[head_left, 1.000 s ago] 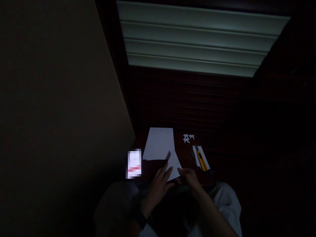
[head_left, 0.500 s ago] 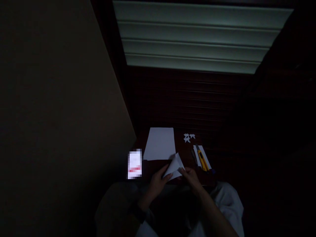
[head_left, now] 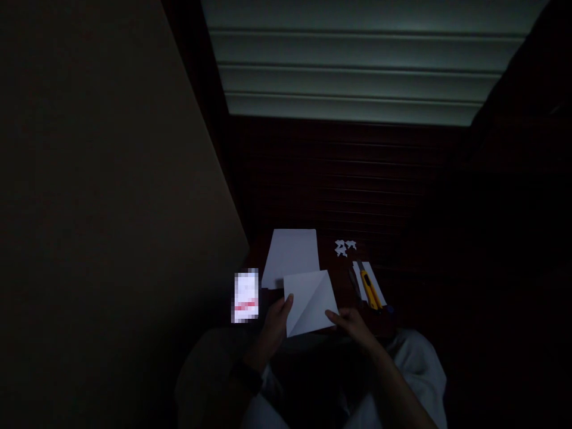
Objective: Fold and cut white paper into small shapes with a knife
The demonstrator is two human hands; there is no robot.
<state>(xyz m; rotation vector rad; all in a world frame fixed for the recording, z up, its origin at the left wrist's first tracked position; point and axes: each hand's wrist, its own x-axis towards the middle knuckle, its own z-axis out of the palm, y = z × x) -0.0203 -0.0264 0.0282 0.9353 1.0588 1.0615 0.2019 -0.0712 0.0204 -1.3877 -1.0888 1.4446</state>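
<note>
A white square sheet of paper [head_left: 308, 301] with a diagonal crease is spread flat between my hands, slightly tilted. My left hand [head_left: 277, 319] grips its left edge, thumb on top and fingers behind. On the right edge, my right hand [head_left: 353, 325] pinches the paper with the thumb on its face. Beyond the square, a larger stack of white paper [head_left: 292, 253] lies on the dark table, its near part covered by the held sheet. The fingers beneath the paper are hidden.
Several small folded white paper pieces [head_left: 344, 247] lie at the table's back right. Nearer, a yellow utility knife [head_left: 370, 289] rests over a white paper strip [head_left: 379, 291]. A bright, pixelated screen [head_left: 245, 297] stands at the left. Slatted panels [head_left: 348, 77] rise behind, with a wall [head_left: 111, 179] at left.
The paper, folded over into a triangle before, is now opened out into a square with its diagonal crease showing. My hands have moved apart to its left and right edges.
</note>
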